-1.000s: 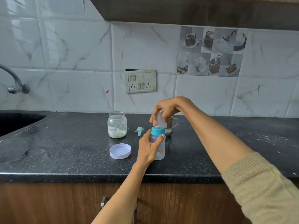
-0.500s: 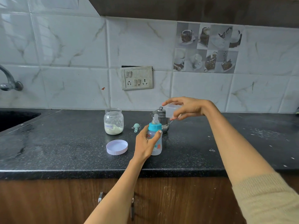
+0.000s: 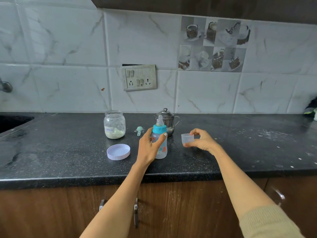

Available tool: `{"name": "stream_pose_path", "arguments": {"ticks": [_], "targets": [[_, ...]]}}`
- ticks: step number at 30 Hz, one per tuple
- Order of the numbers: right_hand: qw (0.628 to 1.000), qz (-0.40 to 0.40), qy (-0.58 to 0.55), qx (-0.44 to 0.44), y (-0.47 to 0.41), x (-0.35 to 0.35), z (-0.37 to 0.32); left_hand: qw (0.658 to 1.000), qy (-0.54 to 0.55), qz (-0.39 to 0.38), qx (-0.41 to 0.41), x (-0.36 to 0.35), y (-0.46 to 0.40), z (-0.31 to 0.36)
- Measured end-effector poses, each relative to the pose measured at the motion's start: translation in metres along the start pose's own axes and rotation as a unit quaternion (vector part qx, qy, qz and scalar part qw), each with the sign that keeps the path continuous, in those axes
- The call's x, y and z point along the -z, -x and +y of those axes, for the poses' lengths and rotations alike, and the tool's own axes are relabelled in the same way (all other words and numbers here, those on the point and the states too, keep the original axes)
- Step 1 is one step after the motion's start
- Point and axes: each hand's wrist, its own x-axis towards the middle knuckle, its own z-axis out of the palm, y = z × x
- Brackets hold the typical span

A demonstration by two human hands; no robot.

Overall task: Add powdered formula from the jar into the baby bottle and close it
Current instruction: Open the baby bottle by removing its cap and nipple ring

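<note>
A baby bottle (image 3: 161,148) with a blue collar and bare clear teat stands upright on the black counter (image 3: 68,152). My left hand (image 3: 148,146) is wrapped around its body. To its right, my right hand (image 3: 203,140) pinches the bottle's clear cap (image 3: 187,138), held mouth-up just at the counter surface. The open glass jar (image 3: 114,124) with white powder in its bottom stands at the back left. Its lilac lid (image 3: 118,151) lies upside down in front of it. A small teal scoop (image 3: 139,130) lies between jar and bottle.
A small steel pot with lid (image 3: 167,121) stands right behind the bottle. A sink (image 3: 12,121) is cut into the counter at far left, with a tap fitting on the wall. Spilled white specks dot the counter at right. Cabinet handles (image 3: 136,212) sit below the edge.
My right hand lifted the clear cap off the bottle's teat, swung it right and lowered it to the counter beside the bottle. My left hand kept its hold on the bottle.
</note>
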Motion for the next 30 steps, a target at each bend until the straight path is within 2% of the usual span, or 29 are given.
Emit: {"name": "stream_pose_path", "arguments": {"ticks": [6,8,11,12,13,15,17,19,21,24,27,30], "targets": [[0.999,0.012,-0.022,0.024,0.0,-0.011,0.007,1.0,0.004,-0.01,0.0,-0.001,-0.001,-0.001],[1.0,0.018,0.01,0.02,0.004,-0.012,0.004,1.0,0.006,-0.014,0.001,0.0,0.0,-0.001],[0.993,0.071,0.095,0.024,0.009,-0.004,-0.018,1.0,0.008,-0.017,0.003,0.0,-0.001,-0.002],[0.989,0.06,0.135,0.032,0.011,0.001,-0.033,1.0,0.011,-0.017,0.005,-0.001,-0.001,-0.002],[0.986,0.014,0.162,0.045,0.014,0.006,-0.051,1.0,0.014,-0.017,0.006,-0.001,-0.001,-0.002],[0.971,-0.132,0.184,0.075,0.019,0.01,-0.093,1.0,0.019,-0.014,0.007,0.0,0.0,-0.002],[0.95,-0.216,0.198,0.108,0.021,0.003,-0.131,1.0,0.024,-0.012,0.008,0.001,0.0,0.0],[0.937,-0.221,0.239,0.124,0.018,-0.011,-0.159,0.999,0.034,-0.013,0.008,0.001,0.002,0.003],[0.912,-0.211,0.333,0.117,0.013,-0.025,-0.176,0.999,0.031,-0.012,0.007,0.001,0.002,0.004],[0.878,-0.238,0.412,0.055,0.003,-0.039,-0.186,0.999,0.038,-0.008,0.017,0.001,0.001,0.002],[0.874,-0.261,0.408,0.016,-0.002,-0.042,-0.188,0.999,0.041,-0.003,0.018,0.0,0.0,-0.001],[0.878,-0.274,0.392,0.033,-0.003,-0.041,-0.189,1.0,0.029,0.0,0.013,0.0,-0.001,-0.001]]}}
